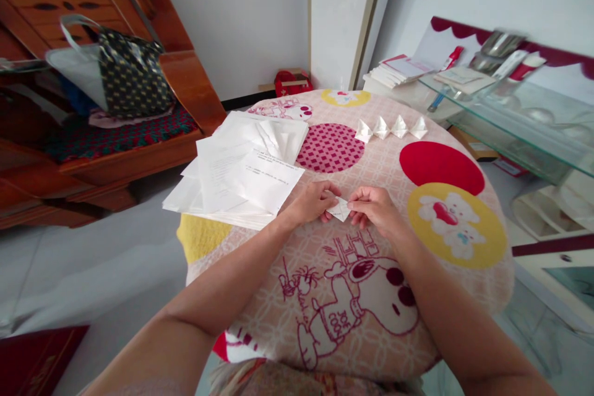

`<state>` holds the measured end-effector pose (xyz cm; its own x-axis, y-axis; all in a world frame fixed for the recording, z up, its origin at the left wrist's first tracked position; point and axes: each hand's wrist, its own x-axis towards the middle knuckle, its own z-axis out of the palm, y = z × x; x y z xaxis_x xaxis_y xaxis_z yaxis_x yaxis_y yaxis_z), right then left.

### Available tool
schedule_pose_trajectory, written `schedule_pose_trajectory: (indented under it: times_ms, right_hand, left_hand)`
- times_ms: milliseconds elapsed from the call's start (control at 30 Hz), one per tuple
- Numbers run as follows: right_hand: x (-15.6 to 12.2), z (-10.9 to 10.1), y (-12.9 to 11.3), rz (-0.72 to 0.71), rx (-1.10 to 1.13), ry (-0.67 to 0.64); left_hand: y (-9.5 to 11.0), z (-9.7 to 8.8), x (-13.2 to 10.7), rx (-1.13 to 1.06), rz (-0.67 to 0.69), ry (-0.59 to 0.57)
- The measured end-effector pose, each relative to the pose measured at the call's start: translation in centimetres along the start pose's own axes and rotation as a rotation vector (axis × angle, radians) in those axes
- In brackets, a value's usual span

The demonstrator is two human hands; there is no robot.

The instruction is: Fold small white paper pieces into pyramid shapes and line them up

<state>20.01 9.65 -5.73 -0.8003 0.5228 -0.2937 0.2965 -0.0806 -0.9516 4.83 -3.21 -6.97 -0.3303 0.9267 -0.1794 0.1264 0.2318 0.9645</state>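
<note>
A small folded piece of white paper [341, 209] lies on the round table's cartoon-printed cloth [371, 297]. Both of my hands pinch it. My left hand [314, 200] closes its fingers on the paper's left side. My right hand [372, 205] grips the right side with curled fingers. A loose stack of white sheets [241, 167], some with printed text, rests on the table's left, just beyond my left hand. Several finished white folded paper pieces [390, 128] stand in a row at the far side of the table.
A wooden bench [139, 142] with a patterned bag [125, 71] stands at the left. A glass shelf [515, 117] with metal bowls and papers juts in from the right. A red box [292, 82] sits on the floor by the far wall.
</note>
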Motion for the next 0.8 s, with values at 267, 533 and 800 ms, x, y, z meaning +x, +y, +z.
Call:
schedule_pose_trajectory:
  times_ms: [267, 533, 800]
  right_hand:
    - [0.6, -0.1, 0.8, -0.171, -0.304, 0.079]
    - [0.3, -1.6, -0.2, -0.392, -0.615, -0.147]
    - [0.0, -1.8, -0.5, -0.387, -0.567, -0.205]
  left_hand:
    - [0.2, 0.2, 0.0, 0.574, 0.363, 0.163]
    - [-0.1, -1.1, 0.0, 0.606, 0.445, -0.073]
    - [0.3, -1.0, -0.3, 0.584, 0.428, -0.08]
